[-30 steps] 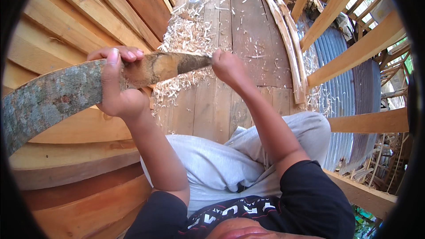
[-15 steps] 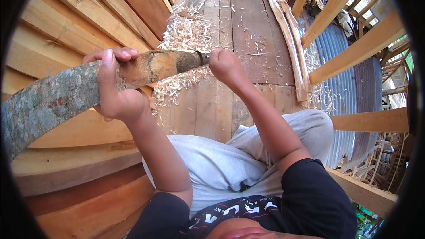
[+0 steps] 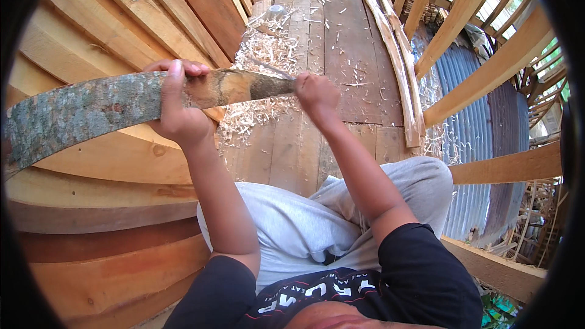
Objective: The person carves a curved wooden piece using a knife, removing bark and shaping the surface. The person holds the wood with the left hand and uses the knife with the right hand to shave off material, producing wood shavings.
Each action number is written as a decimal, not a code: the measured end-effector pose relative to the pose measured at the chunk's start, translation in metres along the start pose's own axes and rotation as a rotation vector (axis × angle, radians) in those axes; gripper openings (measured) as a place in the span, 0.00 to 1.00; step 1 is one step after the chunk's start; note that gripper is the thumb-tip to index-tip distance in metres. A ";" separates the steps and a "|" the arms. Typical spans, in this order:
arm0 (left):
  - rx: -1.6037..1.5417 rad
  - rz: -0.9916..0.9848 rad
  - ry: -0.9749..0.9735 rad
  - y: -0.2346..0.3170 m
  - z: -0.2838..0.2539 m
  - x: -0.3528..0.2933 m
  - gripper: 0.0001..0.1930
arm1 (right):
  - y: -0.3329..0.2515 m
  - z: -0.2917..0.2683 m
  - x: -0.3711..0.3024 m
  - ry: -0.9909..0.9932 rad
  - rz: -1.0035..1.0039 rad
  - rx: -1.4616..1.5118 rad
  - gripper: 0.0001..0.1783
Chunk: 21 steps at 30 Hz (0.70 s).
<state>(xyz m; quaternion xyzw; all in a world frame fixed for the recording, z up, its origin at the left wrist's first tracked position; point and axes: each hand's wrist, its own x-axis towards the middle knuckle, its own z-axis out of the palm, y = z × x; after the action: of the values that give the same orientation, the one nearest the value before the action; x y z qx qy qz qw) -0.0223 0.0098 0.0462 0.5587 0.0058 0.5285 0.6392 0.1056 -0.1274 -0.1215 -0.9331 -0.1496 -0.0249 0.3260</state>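
Left hand (image 3: 184, 123) clamps the bark-covered timber (image 3: 91, 108), apparently steadying it, while right hand (image 3: 318, 95) clenches a knife (image 3: 272, 67) at the timber's tip.

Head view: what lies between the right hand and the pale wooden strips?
Brown floorboards scattered with a few wood shavings lie between the right hand and the strips in the head view.
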 end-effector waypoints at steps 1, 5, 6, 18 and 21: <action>-0.036 -0.014 -0.039 0.001 -0.002 0.000 0.05 | 0.024 0.002 0.005 -0.007 -0.023 -0.014 0.26; -0.115 -0.039 -0.124 -0.002 0.002 -0.005 0.05 | 0.124 -0.001 0.036 0.172 0.172 -0.075 0.31; -0.098 -0.038 -0.114 -0.001 0.002 -0.008 0.05 | 0.124 -0.002 0.039 0.107 0.238 0.013 0.32; -0.024 -0.020 -0.148 -0.002 -0.005 -0.005 0.06 | 0.020 -0.037 0.020 -0.537 0.096 0.449 0.26; -0.014 -0.018 -0.147 -0.003 -0.006 -0.003 0.06 | 0.019 -0.031 0.019 -0.553 0.208 0.562 0.24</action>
<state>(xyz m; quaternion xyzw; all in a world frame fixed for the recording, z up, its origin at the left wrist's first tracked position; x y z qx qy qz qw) -0.0257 0.0126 0.0400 0.5914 -0.0400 0.4801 0.6466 0.1304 -0.1553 -0.1060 -0.7893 -0.1373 0.3018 0.5168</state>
